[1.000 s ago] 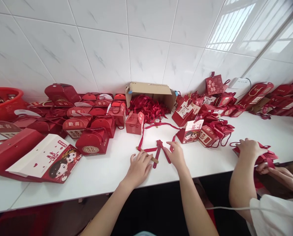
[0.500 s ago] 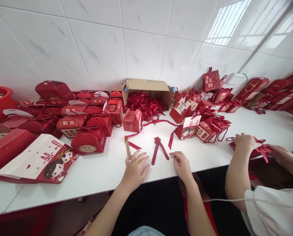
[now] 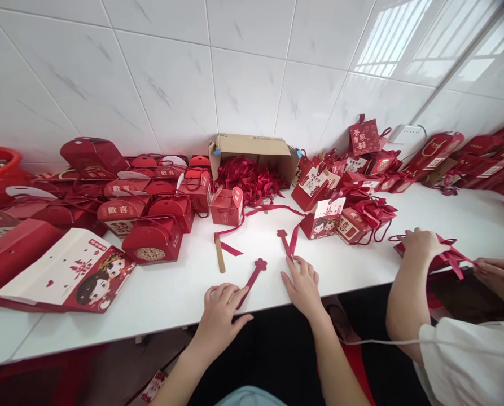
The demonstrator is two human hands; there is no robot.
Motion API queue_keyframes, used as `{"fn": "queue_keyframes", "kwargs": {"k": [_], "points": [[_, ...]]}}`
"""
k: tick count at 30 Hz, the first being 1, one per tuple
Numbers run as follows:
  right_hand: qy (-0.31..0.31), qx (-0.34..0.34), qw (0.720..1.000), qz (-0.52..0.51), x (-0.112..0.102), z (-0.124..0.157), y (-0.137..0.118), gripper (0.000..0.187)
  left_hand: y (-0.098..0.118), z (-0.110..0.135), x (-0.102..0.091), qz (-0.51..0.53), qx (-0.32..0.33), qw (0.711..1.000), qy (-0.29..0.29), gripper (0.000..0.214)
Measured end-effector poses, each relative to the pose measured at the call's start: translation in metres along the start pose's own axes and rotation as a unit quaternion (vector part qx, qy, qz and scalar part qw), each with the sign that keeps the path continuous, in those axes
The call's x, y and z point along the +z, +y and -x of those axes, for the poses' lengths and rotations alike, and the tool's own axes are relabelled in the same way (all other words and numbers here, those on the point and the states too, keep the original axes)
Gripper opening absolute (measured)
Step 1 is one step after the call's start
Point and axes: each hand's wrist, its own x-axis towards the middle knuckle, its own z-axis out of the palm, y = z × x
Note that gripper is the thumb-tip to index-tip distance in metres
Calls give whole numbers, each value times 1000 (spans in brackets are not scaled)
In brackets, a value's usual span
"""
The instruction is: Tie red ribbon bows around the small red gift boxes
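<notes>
On the white table lie two dark red flat strips with flower-shaped tips, set apart from each other. My left hand (image 3: 221,316) rests at the table's front edge, fingertips on the lower end of the left flower-tipped strip (image 3: 255,276), thumb held away. The fingers of my right hand (image 3: 305,285) are spread over the lower end of the right flower-tipped strip (image 3: 284,242). Neither hand is closed round its strip. Beyond my left hand is a gold flat strip (image 3: 220,256), beside a red ribbon (image 3: 272,208) that runs across the table towards the right-hand boxes.
Several red gift boxes (image 3: 152,239) crowd the left side, with a large unfolded box (image 3: 71,270) in front. A cardboard carton (image 3: 255,145) of ribbons stands against the wall. More decorated boxes (image 3: 323,219) are on the right. A co-worker's hands (image 3: 423,243) handle a red beribboned box.
The two flower-tipped strips, which lay together in an upside-down V, are now apart. My left hand came back towards me from the gold strip; my right hand moved left onto a strip.
</notes>
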Motion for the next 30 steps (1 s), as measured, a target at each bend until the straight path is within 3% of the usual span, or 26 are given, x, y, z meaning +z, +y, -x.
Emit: {"fn": "queue_keyframes", "kwargs": {"k": [2,5,8,10,12,16,18,20,26,30], "points": [[32,10,999,-33,-1,1,0,38,-3,8,-3,4,-5,1000,15,25],[76,-9,983,-164,-5,5,-5,31,-4,17,-5,40,-4,999,26,14],[77,-18,947,-311,-8,13,-17,24,-1,22,-7,89,-41,992,77,15],[67,20,917,-392,-7,19,-26,22,2,24,-9,130,-91,980,121,12],[52,80,868,-487,-5,26,-35,24,6,24,-12,168,-132,965,148,11],[-14,153,733,-663,-4,35,-48,28,13,21,-17,203,-150,955,156,12],[-42,149,701,-696,-6,36,-54,32,15,20,-17,211,-151,954,152,12],[-55,145,700,-697,-7,35,-58,35,17,20,-16,217,-156,952,149,12],[-108,184,751,-625,-2,26,-65,46,20,21,-16,232,-153,950,139,13],[-161,215,710,-651,1,23,-69,51,22,22,-20,239,-145,951,135,12]]}}
